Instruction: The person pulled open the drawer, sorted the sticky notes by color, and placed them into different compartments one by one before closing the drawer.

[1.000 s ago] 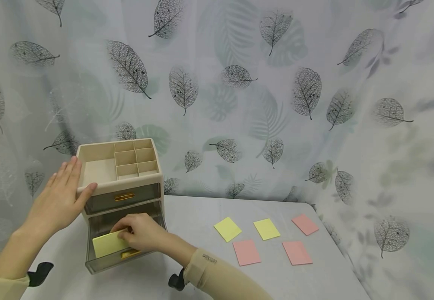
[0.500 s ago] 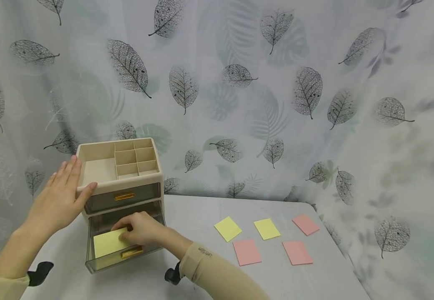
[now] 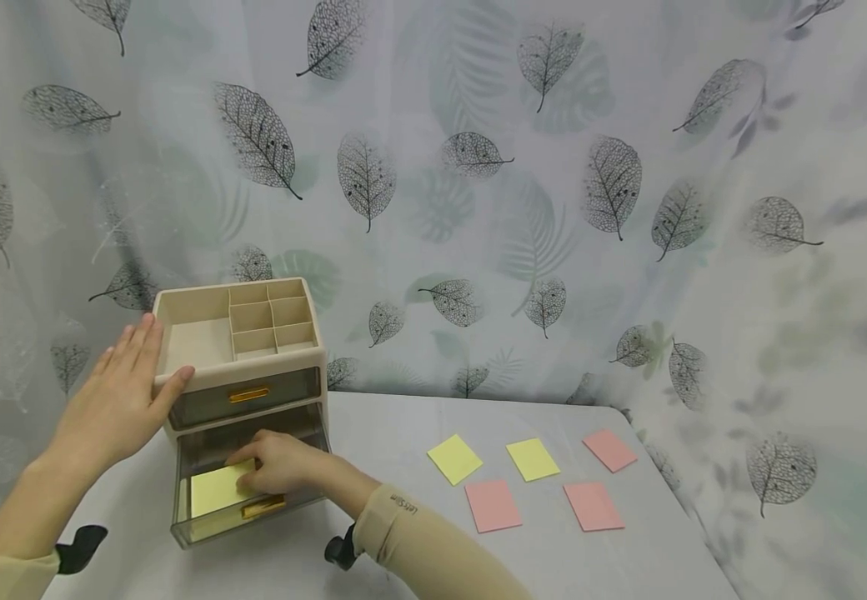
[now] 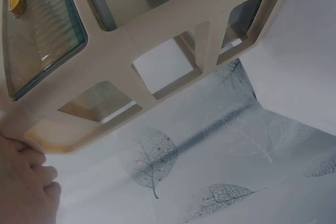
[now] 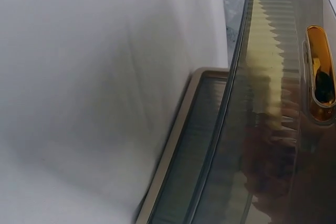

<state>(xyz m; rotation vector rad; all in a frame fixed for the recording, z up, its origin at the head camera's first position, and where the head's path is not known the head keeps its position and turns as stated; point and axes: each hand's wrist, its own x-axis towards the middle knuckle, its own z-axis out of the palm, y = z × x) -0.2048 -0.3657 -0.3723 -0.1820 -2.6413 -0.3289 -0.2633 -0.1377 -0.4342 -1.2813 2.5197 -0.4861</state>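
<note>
A cream desktop organizer (image 3: 315, 354) stands at the left, its lower smoky drawer (image 3: 182, 529) pulled out. Inside that drawer, my right hand (image 3: 279, 462) pinches a yellow sticky note pad (image 3: 212, 490), thumb on the near face and fingertips partly hidden behind it. The pad leans near the drawer front; through this ribbed front the right wrist view shows a yellow strip (image 5: 265, 51) and the blurred hand. My left hand (image 3: 112, 404) rests on the organizer's top left edge with fingers straight. In the left wrist view, its curved knuckles (image 4: 31, 182) sit beside the organizer's side frame (image 4: 118, 45).
Two yellow sticky notes (image 3: 455, 459) (image 3: 533, 459) and several pink ones (image 3: 493, 506) lie on the white table (image 3: 381, 433) to the right. The organizer's upper drawer (image 3: 283, 387) is closed. A leaf-print curtain (image 3: 433, 225) hangs behind.
My right hand has lowered the yellow sticky note pad slightly into the drawer, its face tilting back more into view. The right forearm has shifted a little left. My left hand has stayed put.
</note>
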